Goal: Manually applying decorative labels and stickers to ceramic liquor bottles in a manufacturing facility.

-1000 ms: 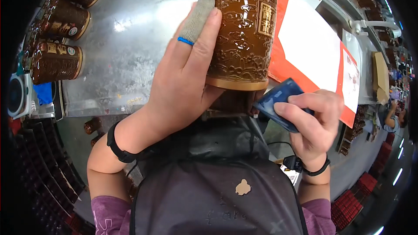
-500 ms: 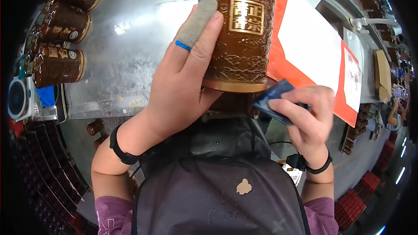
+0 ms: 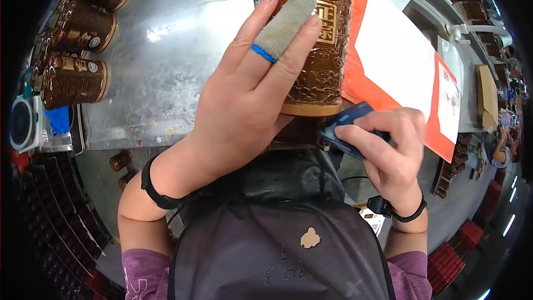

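Observation:
A glossy brown embossed jar with a gold label panel and a gold-coloured band at its near end lies on the metal table. My left hand is on its left side, fingers stretched over the surface and covering part of the panel. One finger wears a grey fabric sleeve with a blue edge; the thumb is hidden under the jar. Just right of the banded end, my right hand pinches a dark blue folded piece, cloth-like or sheet-like; I cannot tell its material.
Several similar brown jars lie along the table's left side. White paper on an orange-red sheet is at the right. A round-faced white device sits at the far left. A person works at the far right.
My left hand has shifted right across the jar, and its fingers now cover part of the gold panel. My right hand, with the blue piece, has barely moved.

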`<action>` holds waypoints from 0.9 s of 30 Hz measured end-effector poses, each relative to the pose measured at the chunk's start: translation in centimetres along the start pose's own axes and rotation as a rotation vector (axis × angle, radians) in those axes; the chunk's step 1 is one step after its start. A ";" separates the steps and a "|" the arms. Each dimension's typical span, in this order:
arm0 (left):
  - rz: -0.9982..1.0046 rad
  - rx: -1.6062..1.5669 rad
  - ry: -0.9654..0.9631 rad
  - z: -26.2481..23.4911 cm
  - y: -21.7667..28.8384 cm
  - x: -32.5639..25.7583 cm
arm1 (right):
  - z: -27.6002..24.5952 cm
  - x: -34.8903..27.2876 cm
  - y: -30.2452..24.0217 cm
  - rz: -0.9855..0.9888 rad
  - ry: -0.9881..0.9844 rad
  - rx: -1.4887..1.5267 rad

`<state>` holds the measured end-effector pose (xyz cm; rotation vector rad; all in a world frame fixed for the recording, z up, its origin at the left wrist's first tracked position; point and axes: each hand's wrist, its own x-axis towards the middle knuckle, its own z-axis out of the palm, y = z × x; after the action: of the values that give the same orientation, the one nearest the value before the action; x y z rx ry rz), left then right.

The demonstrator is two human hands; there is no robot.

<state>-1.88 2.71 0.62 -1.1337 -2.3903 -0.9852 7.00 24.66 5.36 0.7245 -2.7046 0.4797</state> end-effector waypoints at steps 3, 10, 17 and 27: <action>-0.020 -0.019 -0.001 -0.1 -0.2 -0.1 | -1.0 0.4 -0.9 0.049 0.015 -0.012; -0.036 -0.085 0.027 0.2 -0.7 -0.7 | 0.6 1.2 -0.8 0.030 0.118 0.051; -0.045 -0.087 0.042 0.4 -1.1 -1.0 | 1.2 -1.0 0.5 0.123 0.050 0.126; 0.008 -0.033 -0.003 -0.5 0.8 0.6 | 0.1 0.9 -0.1 0.011 0.117 0.102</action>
<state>-1.68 3.04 1.64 -1.1555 -2.3786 -1.0244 6.29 24.20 5.65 0.6858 -2.5915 0.6461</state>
